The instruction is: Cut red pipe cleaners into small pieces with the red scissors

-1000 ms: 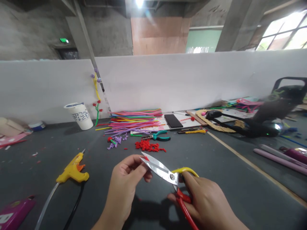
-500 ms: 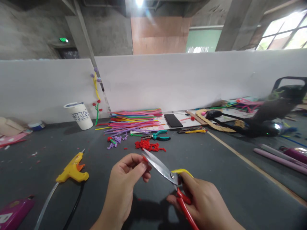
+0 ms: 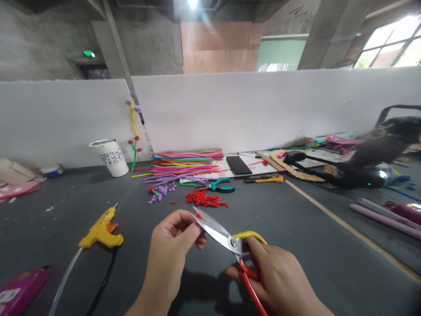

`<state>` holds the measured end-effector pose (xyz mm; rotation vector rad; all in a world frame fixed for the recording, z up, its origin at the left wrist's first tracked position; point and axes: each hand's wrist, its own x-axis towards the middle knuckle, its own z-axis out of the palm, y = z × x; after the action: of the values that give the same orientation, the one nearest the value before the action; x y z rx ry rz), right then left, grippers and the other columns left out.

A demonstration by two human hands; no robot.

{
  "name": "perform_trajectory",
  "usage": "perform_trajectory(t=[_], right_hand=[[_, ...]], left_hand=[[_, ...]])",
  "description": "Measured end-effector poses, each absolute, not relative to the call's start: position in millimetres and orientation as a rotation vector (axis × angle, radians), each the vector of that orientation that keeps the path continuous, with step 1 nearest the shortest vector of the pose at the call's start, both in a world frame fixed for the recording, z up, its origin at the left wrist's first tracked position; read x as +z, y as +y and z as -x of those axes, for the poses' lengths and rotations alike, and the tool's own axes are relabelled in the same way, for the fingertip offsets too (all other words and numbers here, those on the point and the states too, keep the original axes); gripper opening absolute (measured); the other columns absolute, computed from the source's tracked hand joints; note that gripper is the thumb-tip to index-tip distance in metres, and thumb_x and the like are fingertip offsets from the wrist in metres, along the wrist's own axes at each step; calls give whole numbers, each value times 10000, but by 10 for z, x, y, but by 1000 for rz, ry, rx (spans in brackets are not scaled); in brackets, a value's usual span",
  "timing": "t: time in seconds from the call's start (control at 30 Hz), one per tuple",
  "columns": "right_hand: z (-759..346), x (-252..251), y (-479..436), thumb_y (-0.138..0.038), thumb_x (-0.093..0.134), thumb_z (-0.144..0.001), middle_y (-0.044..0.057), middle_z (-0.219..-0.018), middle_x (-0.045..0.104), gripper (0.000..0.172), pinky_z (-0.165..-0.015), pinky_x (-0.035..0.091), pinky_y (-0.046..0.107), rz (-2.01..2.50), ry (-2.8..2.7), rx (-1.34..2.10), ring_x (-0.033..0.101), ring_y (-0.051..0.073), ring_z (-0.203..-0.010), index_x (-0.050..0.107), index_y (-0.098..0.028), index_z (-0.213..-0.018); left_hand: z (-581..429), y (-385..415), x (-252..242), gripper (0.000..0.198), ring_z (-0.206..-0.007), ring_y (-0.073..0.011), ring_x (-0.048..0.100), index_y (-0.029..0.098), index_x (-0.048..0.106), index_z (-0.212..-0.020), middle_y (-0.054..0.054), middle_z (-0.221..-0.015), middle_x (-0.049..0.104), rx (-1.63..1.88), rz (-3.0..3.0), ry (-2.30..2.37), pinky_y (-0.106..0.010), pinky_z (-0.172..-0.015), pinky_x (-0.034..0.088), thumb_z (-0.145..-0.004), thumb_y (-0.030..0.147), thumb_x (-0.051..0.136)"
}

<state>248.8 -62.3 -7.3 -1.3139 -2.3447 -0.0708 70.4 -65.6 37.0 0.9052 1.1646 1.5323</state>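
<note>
My left hand [image 3: 177,245] is closed in a pinch on a small red pipe cleaner piece [image 3: 199,216], whose tip shows between the scissor blades. My right hand [image 3: 276,274] grips a pair of scissors [image 3: 219,232] with one yellow and one red handle. The blades stand slightly apart and point up and left at my left fingertips. Just beyond the hands lies a pile of short red pipe cleaner pieces [image 3: 205,199]. Left of it are short purple pieces [image 3: 161,192]. Teal-handled pliers [image 3: 221,186] rest behind the red pile.
A yellow glue gun [image 3: 103,230] lies on the left, its cable running to the front edge. Behind are a paper cup [image 3: 110,158], bundled long pipe cleaners [image 3: 187,164], a phone [image 3: 239,165] and a yellow cutter [image 3: 269,179]. A black lamp-like device [image 3: 368,158] stands at right.
The scissor blades have opened a little and shifted left around the red piece at my left fingertips. My left hand has hardly moved.
</note>
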Motion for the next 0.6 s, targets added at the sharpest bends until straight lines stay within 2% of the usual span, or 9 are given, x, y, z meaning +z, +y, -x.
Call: perform_trajectory(t=[0.6], right_hand=[[-2484,-104,-619,-555,416,-771,-12,-486,552,364,-381,282,226,1268,-2329,-107,513,145,-372,446,-201,-691]], left_hand=[[-693,-673,373,45,-446,-70,509,138,596,-593,28,-521,570,1518,-886,1124,-170,-442,416,-636,123,595]])
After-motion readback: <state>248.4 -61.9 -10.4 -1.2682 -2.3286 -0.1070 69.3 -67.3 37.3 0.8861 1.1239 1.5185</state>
